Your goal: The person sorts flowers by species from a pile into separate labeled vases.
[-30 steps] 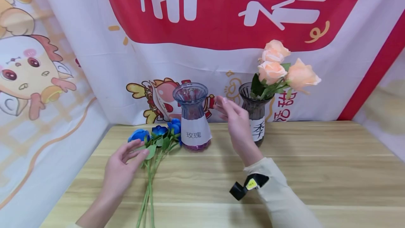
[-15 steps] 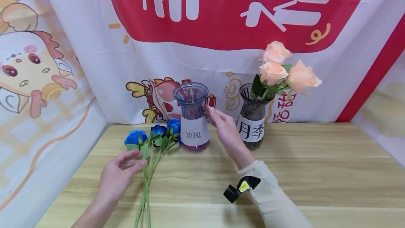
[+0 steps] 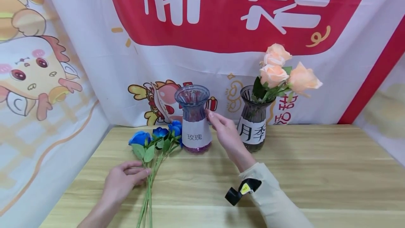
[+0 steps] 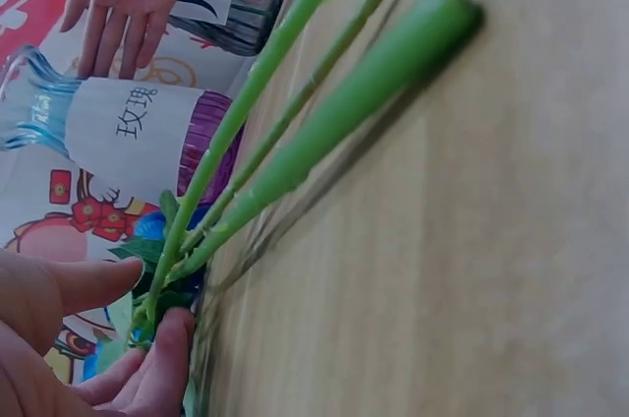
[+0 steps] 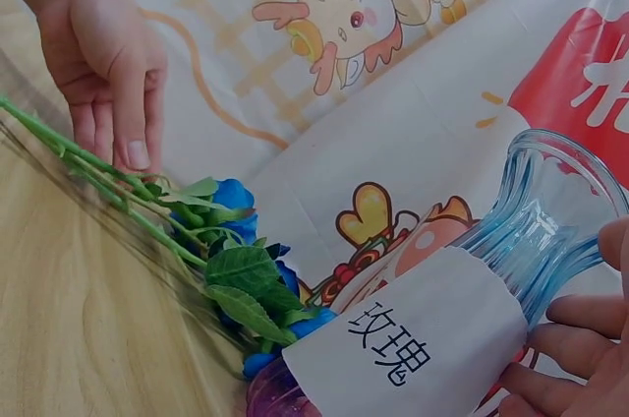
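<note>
Watching remotely, I see the left hand (image 3: 121, 182), thumb and fingers apart, at the blue flowers' stems (image 3: 148, 194). The right hand (image 3: 227, 136), fingers extended, flanks the bluish vase (image 3: 196, 133).

Loose flowers (image 3: 160, 145) lie left of the mid-frame vase (image 3: 197, 129) on a table (image 3: 316, 182); right, another vase (image 3: 251, 131) holds blooms (image 3: 274, 75); backdrop (image 3: 202, 64) behind.

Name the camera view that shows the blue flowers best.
The head view: the blue flowers lie largely uncovered there, cropped only at the bottom. The right wrist view hides some blue behind leaves; the left wrist view shows mainly close-up stems with scraps of blue.
</note>
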Tool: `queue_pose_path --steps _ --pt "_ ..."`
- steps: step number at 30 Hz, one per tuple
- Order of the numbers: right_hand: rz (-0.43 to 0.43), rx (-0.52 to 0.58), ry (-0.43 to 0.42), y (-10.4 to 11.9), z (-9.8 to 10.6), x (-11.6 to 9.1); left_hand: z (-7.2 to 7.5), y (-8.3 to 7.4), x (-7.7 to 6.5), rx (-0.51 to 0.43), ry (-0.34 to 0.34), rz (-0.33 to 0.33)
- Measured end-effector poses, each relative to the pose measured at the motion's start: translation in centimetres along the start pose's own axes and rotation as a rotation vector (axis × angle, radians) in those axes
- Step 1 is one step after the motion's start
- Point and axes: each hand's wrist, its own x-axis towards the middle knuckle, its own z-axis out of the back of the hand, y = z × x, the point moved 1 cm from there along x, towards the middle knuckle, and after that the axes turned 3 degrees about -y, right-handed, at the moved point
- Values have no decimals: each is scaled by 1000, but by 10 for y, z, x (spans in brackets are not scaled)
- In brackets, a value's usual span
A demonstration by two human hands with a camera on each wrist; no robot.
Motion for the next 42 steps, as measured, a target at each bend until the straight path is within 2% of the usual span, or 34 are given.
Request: queue_pose_path --steps 5,10,16,25,33,36,42 --pt "-19 -2 -5 -2 2 0 -7 3 6 -120 17 53" --pt "-13 -3 -6 -2 2 0 -6 1 8 -218 32 95" --pt "-10 -5 -7 -2 2 0 -2 -8 11 -334 31 103" --pt "-23 8 -8 -2 2 1 -4 -29 10 -524 5 109" --pt "-3 2 -6 -3 5 0 -13 -52 16 -788 -125 115" --pt "-3 0 -5 -3 5 0 -15 -59 18 -851 -155 106" --pt "-5 0 -2 -6 5 3 -16 -77 21 -1013 -129 80"
